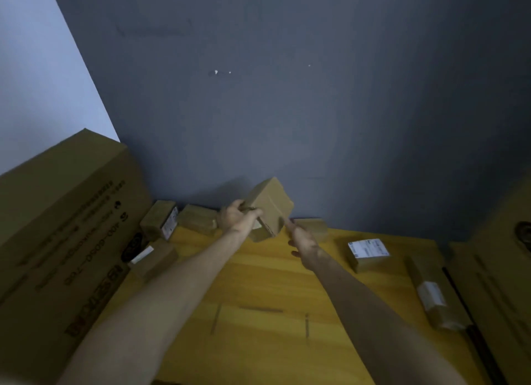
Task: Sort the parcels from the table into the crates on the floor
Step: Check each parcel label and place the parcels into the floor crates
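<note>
While the left hand lifts a small brown parcel clear of the yellow table, tilted near the grey wall, the tilt probably serves to bring a label into sight before choosing a crate; no crate shows in this view. Its fingers wrap the parcel's near-left corner, closed firmly on the cardboard. The right hand sits just beside the parcel's lower right edge, fingers loosely extended, 1 fingertip seeming to touch it, gripping nothing. More parcels wait on the table: 1 with a white label to the right and several along the wall.
</note>
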